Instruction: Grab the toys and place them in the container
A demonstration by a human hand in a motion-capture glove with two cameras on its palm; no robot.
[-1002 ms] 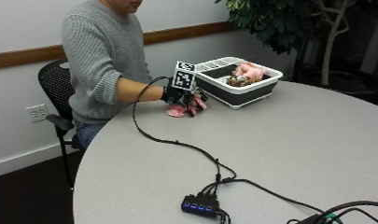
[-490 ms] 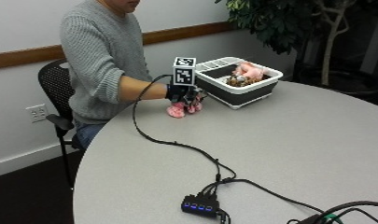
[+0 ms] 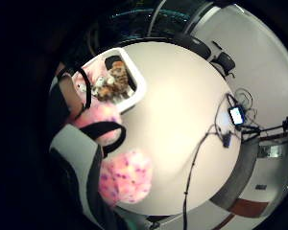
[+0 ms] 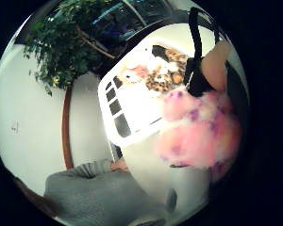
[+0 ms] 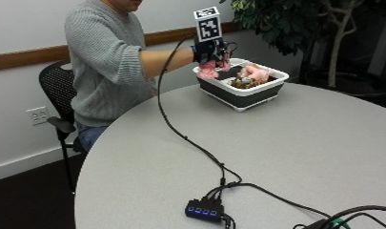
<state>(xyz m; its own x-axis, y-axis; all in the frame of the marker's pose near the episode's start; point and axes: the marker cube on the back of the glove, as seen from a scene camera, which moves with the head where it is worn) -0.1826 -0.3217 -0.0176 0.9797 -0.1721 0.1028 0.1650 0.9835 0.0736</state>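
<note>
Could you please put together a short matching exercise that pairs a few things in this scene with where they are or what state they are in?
Things:
1. pink plush toy
2. container
3. USB hub
4. gloved right hand

Places or states:
A. lies on the table's near edge, blue lights lit
B. raised above the table, gripping a toy
C. hangs from the hand beside the container's rim
D. stands on the table, toys already inside

Pairs: 1-C, 2-D, 3-A, 4-B
</note>
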